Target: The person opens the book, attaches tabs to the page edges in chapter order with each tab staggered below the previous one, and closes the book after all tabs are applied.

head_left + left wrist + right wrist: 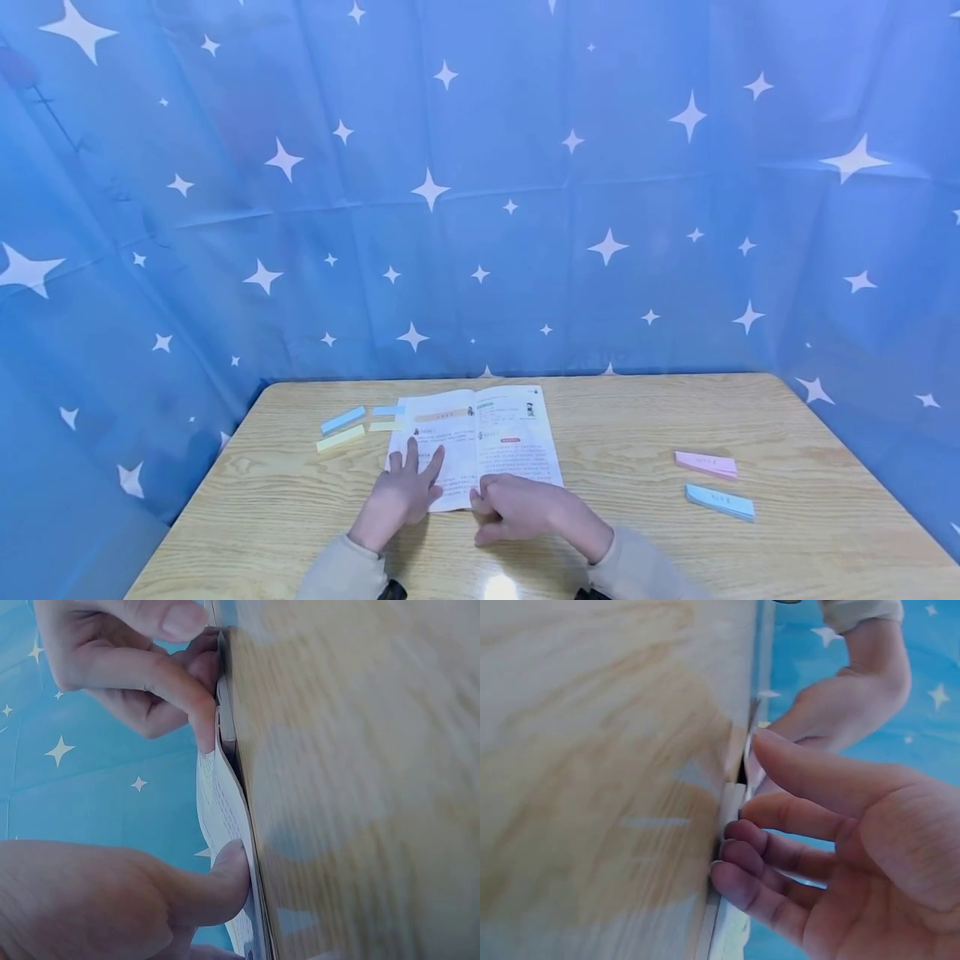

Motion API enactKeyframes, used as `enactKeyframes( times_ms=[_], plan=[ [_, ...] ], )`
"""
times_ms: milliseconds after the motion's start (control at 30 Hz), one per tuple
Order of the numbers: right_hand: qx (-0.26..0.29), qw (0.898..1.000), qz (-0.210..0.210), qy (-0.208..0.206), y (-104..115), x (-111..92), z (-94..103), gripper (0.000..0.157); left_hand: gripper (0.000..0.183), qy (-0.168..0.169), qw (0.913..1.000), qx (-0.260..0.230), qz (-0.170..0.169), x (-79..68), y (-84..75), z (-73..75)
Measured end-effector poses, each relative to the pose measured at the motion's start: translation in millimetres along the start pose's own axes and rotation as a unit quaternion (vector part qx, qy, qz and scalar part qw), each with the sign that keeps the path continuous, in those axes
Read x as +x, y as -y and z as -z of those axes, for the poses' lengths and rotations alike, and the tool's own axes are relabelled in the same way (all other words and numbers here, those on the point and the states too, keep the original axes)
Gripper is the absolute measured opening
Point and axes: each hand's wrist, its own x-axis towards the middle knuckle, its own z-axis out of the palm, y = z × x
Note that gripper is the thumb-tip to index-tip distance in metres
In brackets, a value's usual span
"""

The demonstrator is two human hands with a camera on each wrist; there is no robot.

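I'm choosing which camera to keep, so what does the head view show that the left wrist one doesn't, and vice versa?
Only the head view: pink strips, yellow strips left of the book, and both pale sleeves.
Only the left wrist view: the page edge almost side-on, and the thumbnail of the right hand.
Both: the open book, right hand, left hand, wooden table and starry blue curtain.
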Motion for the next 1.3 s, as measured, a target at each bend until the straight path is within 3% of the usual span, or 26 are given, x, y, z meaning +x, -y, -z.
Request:
enactKeyframes(
  times_ms=[167, 333, 500, 767, 967, 1300],
  plan=[
    [0.01, 1.0, 0.014, 0.001, -3.0, 3.6, 1.8, 0.054, 0.055, 0.0, 1.0, 0.0, 0.0, -0.4, 0.1, -0.6],
    [0.064, 0.997, 0.038, 0.0, -6.0, 4.6, 3.5, 0.056, 0.055, 0.0, 1.0, 0.0, -0.004, 1.0, 1.2, -0.4],
    [0.095, 0.995, 0.036, -0.007, -8.0, 3.5, 3.7, 0.055, 0.056, 0.004, 0.9999, -0.009, -0.013, 2.6, 6.4, -0.9],
    [0.055, 0.997, 0.053, -0.024, -12.7, 3.3, 2.7, 0.05, 0.057, 0.003, 0.9995, -0.028, -0.018, 4.5, 9.6, -1.6],
    [0.027, 0.997, 0.045, -0.055, -14.3, 0.2, 9.0, 0.016, 0.057, -0.003, 0.9995, -0.023, -0.02, 3.7, 9.7, -2.7],
    [0.027, 0.992, 0.051, -0.112, -25.0, -10.0, 31.2, 0.028, 0.057, -0.004, 0.9995, -0.026, -0.018, 4.1, 9.3, -2.8]
  ],
)
